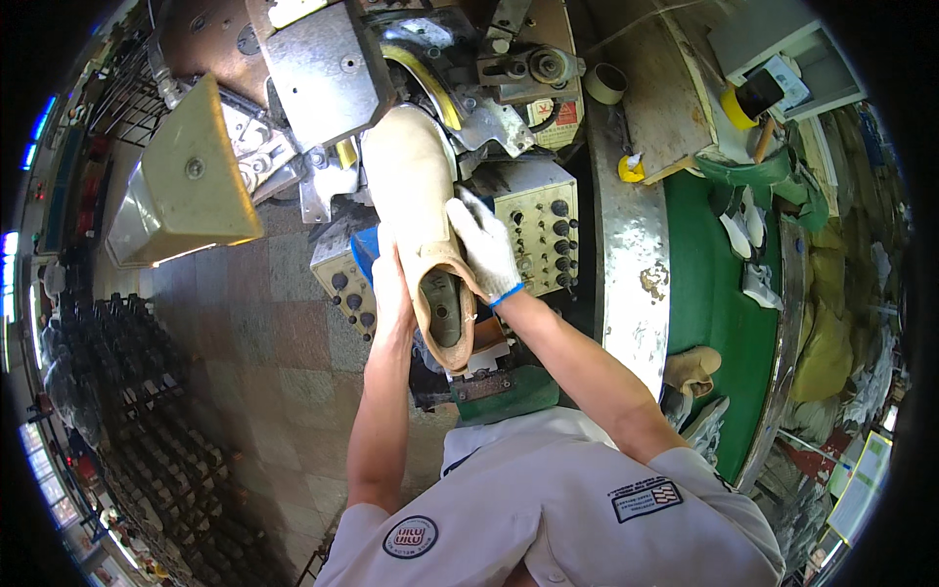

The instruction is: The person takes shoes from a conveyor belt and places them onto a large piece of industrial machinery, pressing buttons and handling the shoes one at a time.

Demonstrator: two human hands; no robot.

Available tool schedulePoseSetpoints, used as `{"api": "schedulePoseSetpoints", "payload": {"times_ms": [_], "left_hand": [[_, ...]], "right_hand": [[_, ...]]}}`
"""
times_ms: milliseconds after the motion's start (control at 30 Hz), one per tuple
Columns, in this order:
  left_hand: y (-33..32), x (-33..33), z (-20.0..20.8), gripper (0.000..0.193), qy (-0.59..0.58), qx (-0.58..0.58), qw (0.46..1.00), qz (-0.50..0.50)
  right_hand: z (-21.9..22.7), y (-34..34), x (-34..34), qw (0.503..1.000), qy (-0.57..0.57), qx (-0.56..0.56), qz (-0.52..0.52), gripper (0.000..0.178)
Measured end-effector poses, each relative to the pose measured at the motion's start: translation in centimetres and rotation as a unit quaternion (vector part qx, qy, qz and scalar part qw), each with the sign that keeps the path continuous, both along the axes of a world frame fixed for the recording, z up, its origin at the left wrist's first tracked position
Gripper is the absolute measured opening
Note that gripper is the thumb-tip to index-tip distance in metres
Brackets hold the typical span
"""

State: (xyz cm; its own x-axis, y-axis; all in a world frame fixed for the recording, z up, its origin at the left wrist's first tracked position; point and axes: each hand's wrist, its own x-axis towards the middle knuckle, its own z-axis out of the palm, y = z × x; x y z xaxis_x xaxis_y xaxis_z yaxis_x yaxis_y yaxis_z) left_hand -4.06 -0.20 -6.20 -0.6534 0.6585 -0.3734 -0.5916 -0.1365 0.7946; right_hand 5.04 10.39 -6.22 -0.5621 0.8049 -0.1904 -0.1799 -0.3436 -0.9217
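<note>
A tan shoe upper [406,176] on a last [445,313] sits with its toe in the metal jaws of a machine [328,73]. Its open heel end points toward me, and the last shows through the collar. My left hand [392,289], bare, is closed along the shoe's left side. On the right side, my right hand [486,243], in a white glove with a blue cuff, grips the upper near its collar. The toe tip is partly hidden by the jaws.
Control panels with black knobs [536,235] flank the shoe below the jaws. A large beige cover [181,186] juts out at left. Right of a metal ledge [634,264], a green surface [690,284] carries another tan upper [693,366]. Racks of dark items [127,382] stand at far left.
</note>
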Motion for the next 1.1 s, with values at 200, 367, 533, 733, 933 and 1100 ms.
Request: {"api": "schedulePoseSetpoints", "payload": {"times_ms": [200,367,533,733,933,1100], "left_hand": [[-0.1,1.0,-0.3,0.037,0.007,-0.037,0.999,-0.002],[-0.1,0.3,-0.4,0.039,0.050,-0.074,0.996,-0.016],[0.0,0.8,-1.4,0.063,0.102,-0.087,0.991,-0.001],[-0.1,1.2,-2.3,0.064,0.109,-0.073,0.991,-0.002],[-0.5,1.5,-0.6,0.066,0.148,-0.126,0.981,-0.001],[-10.9,4.2,-9.0,0.059,0.340,-0.330,0.879,0.052]], "right_hand": [[0.9,2.0,0.1,0.994,0.024,0.085,0.069,0.065],[0.6,1.5,-1.1,0.997,0.058,0.013,0.051,0.062],[1.4,1.1,-0.9,0.998,0.053,-0.020,0.031,0.057],[0.4,0.6,-0.6,0.997,0.052,0.047,-0.019,0.050],[0.3,0.1,2.0,0.986,-0.102,0.130,0.003,0.045],[1.3,-1.0,10.0,0.989,-0.131,0.015,-0.068,0.041]]}}
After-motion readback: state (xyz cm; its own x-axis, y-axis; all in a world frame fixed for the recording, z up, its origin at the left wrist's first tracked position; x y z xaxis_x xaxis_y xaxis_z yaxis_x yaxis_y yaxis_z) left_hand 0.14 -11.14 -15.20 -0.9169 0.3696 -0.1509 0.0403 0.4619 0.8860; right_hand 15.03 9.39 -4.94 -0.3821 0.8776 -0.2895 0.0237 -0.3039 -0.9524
